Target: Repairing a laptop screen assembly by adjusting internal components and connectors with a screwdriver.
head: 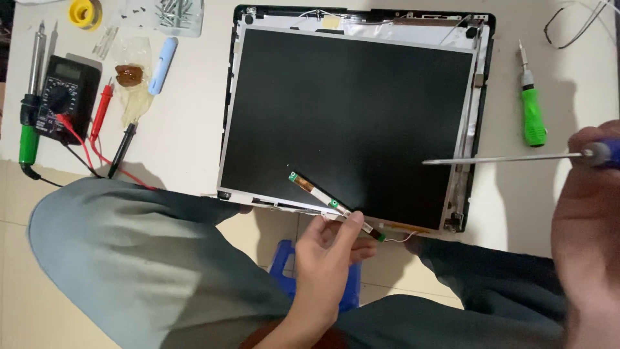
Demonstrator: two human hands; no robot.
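A dark flat display panel lies in its black laptop lid frame on the white table. My left hand pinches a thin, narrow green circuit strip at the panel's near edge, its free end lifted over the screen. A thin white wire runs from the strip's right end. My right hand, at the right edge of view, grips a long screwdriver with a blue handle; its steel shaft points left across the panel's right side.
A green-handled screwdriver lies right of the lid. At the left are a black multimeter with red and black probes, a soldering iron, a yellow solder reel, a tray of screws. My knees and a blue stool sit below the table edge.
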